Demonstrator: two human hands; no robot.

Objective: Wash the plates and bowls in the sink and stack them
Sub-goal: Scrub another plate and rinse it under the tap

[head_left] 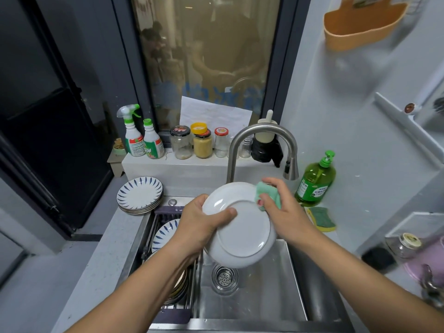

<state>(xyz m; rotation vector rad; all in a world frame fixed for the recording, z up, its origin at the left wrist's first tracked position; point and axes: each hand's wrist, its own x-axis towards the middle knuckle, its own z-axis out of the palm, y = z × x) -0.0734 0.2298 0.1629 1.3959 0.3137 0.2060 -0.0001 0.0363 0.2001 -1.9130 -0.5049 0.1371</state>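
A white plate (242,233) is held over the steel sink (254,301) with its underside toward me. My left hand (199,222) grips its left rim, thumb across the back. My right hand (280,207) holds a green cloth (265,193) against the plate's upper right rim. A stack of blue-patterned plates (139,194) sits on the counter left of the sink. More blue-patterned plates (164,233) stand in a rack in the sink's left part, partly hidden by my left arm.
The curved faucet (259,140) arches just behind the plate. A green dish-soap bottle (316,181) and a yellow-green sponge (322,218) sit at the right. Spray bottles (141,138) and jars (203,143) line the ledge behind. The drain strainer (224,277) lies below the plate.
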